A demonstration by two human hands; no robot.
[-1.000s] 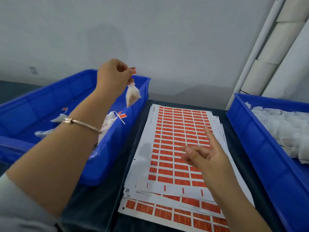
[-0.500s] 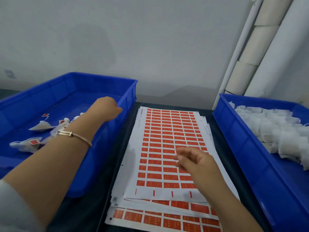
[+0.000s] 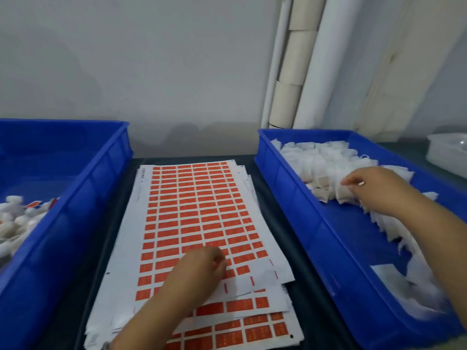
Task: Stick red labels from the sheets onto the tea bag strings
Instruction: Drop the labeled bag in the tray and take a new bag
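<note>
A stack of label sheets [image 3: 192, 203] with rows of red labels lies on the dark table between two blue bins. My left hand [image 3: 197, 271] rests on the near rows of the top sheet, and its curled fingertips pick at a red label [image 3: 228, 265]. The fingertips hide whether the label is lifted. My right hand [image 3: 374, 190] reaches into the right blue bin [image 3: 303, 223] and pinches a white tea bag [image 3: 341, 192] at the edge of the heap of unlabelled tea bags [image 3: 326, 162]. Labelled tea bags [image 3: 15, 218] lie in the left blue bin [image 3: 75, 210].
Pale rolls and tubes [image 3: 293, 72] lean upright against the grey wall behind the right bin. A clear plastic box [image 3: 447, 152] stands at the far right. Narrow strips of dark table [image 3: 273, 218] show between the sheets and each bin.
My left hand left the left bin without the tea bag and came down onto the label sheet. My right hand moved off the sheet into the right bin. The view swung right.
</note>
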